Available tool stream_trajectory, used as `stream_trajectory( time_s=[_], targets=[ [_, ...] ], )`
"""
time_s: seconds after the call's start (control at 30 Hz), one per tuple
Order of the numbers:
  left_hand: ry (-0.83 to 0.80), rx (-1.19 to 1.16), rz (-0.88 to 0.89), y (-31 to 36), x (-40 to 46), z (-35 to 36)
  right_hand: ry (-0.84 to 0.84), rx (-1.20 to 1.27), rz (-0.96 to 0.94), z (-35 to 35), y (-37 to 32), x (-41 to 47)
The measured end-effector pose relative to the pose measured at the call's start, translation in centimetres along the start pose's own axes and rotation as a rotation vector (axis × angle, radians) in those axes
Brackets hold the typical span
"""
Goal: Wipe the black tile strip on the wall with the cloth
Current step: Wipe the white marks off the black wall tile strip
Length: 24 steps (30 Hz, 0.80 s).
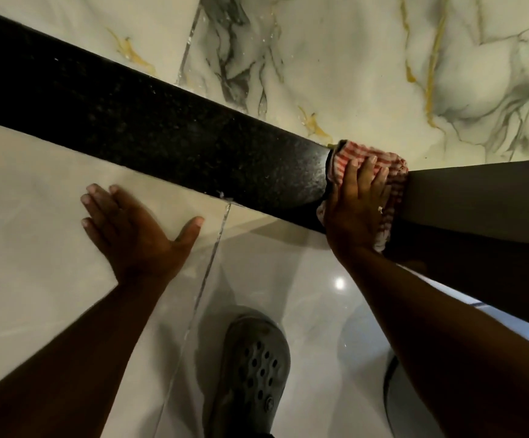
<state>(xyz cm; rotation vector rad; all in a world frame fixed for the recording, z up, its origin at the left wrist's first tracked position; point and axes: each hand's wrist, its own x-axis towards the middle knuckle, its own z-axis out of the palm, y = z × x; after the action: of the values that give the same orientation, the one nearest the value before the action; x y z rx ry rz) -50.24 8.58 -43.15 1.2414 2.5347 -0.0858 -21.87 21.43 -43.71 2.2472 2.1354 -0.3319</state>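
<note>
Red-striped cloth (342, 162) under right hand (358, 202), on black strip (162, 134)

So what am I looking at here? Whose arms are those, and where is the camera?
There is no machine here. A person wears one wide-angle camera on the head, so you look down along their own arms. The right hand presses a red-and-white striped cloth against the black tile strip, at the end beside a grey panel. The left hand lies open on the pale tile under the strip and holds nothing. Beyond the strip are marbled tiles. The dark perforated shoe is on the person's own foot.
</note>
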Motion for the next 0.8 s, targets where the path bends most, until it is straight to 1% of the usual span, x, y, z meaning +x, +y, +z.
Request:
stream_trajectory(
  time_s=[0.07, 0.1, 0.17, 0.2, 0.23, 0.3, 0.4, 0.47, 0.53, 0.6, 0.8],
  targets=[
    [-0.147, 0.044, -0.009, 0.4, 0.3, -2.0, -0.105, -0.039, -0.019, -1.1, 0.2, 0.4],
    [-0.221, 0.071, -0.034, 0.9, 0.4, -3.4, -0.152, -0.017, -0.019, -2.4, 0.2, 0.6],
    [-0.337, 0.104, -0.117, 2.1, 0.1, -6.6, -0.177, 0.089, -0.041, -5.6, -0.2, 0.4],
    [-0.388, 0.103, -0.133, 2.8, -0.3, -8.3, -0.177, 0.129, -0.075, -7.3, -0.7, -0.1],
    [-0.422, 0.094, -0.105, 3.6, -0.8, -9.7, -0.184, 0.15, -0.114, -8.8, -1.3, -0.8],
    [-0.446, 0.119, 0.035, 5.0, -2.9, -13.2, -0.208, 0.18, -0.189, -12.4, -2.6, -2.9],
    [-0.478, 0.264, 0.301, 6.3, -5.7, -18.5, -0.254, 0.208, -0.271, -17.7, -4.0, -6.2],
    [-0.474, 0.333, 0.44, 6.7, -7.6, -22.5, -0.239, 0.191, -0.342, -21.5, -4.5, -8.6],
    [-0.454, 0.36, 0.511, 6.8, -9.6, -26.5, -0.216, 0.191, -0.377, -25.4, -4.6, -11.0],
    [-0.442, 0.369, 0.542, 6.7, -11.6, -30.0, -0.182, 0.205, -0.388, -28.9, -4.5, -13.0],
    [-0.407, 0.322, 0.623, 7.7, -20.0, -40.0, -0.026, 0.298, -0.301, -41.5, -1.2, -19.7]
  ],
)
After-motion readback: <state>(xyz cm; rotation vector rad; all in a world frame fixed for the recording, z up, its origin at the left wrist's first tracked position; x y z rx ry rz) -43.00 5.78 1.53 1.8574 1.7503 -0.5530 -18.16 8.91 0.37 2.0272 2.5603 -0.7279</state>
